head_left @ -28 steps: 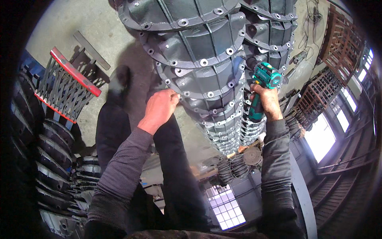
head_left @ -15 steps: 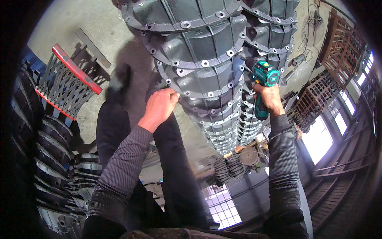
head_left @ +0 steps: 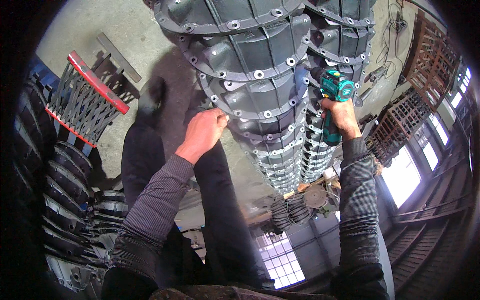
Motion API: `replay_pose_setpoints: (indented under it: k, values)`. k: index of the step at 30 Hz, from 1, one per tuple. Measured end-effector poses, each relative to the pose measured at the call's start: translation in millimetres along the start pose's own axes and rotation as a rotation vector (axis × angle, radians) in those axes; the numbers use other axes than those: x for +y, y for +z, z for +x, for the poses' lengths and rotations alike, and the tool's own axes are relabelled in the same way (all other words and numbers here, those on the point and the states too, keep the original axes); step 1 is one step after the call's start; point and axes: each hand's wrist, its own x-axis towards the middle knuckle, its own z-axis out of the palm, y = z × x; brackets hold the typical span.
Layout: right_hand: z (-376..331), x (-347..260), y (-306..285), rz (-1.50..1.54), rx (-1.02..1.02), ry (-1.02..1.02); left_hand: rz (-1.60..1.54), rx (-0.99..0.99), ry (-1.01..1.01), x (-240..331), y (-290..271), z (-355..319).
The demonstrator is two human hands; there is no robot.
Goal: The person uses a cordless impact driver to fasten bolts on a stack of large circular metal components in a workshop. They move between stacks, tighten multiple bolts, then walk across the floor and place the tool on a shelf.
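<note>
A long row of dark grey cast-metal flanged housings (head_left: 260, 50), bolted together through rims studded with silver bolts, runs from the top of the view into the distance. My left hand (head_left: 204, 131) is closed on the rim of one flange at its left side, fingers pinched at a bolt. My right hand (head_left: 341, 116) grips a teal and black cordless driver (head_left: 334, 95), its nose pressed against a flange on the right side of the row. My dark trouser legs stand beside the row.
A red-edged black mesh rack (head_left: 85, 107) lies on the concrete floor at left. More stacked grey castings (head_left: 65, 185) line the left edge. Rust-brown metal crates (head_left: 420, 60) stand at the right. Coiled cable and a round disc (head_left: 315, 196) lie farther along.
My right hand has shifted the driver slightly up along the row's right side. My left hand has stayed on the flange rim.
</note>
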Motion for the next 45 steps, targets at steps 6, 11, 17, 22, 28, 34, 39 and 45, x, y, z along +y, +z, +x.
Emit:
replay_pose_setpoints:
  k: [6,11,17,22,28,34,39,45]
  values:
    - [2,-1,-1,-0.152,0.004,-0.025,0.022,-0.004,0.013,-7,6,-3]
    - [-6,-3,0,-0.033,0.012,-0.052,0.029,0.036,0.054,-16,9,-5]
    - [-15,5,-8,-0.028,-0.054,-0.108,0.062,0.044,0.070,-17,6,-3]
    - [-37,-7,-30,-0.100,-0.003,-0.120,-0.002,0.116,0.113,-19,-6,-7]
    - [-73,-33,-43,0.082,0.119,-0.142,-0.049,0.083,0.050,-7,-13,-9]
    - [-23,-74,-8,0.076,0.103,-0.162,-0.052,0.112,0.083,-8,-17,-9]
    - [-5,-96,9,0.160,0.118,-0.247,-0.061,0.114,0.072,-6,-20,-7]
    - [7,-100,10,0.139,0.104,-0.225,-0.096,0.105,0.043,-2,-26,-5]
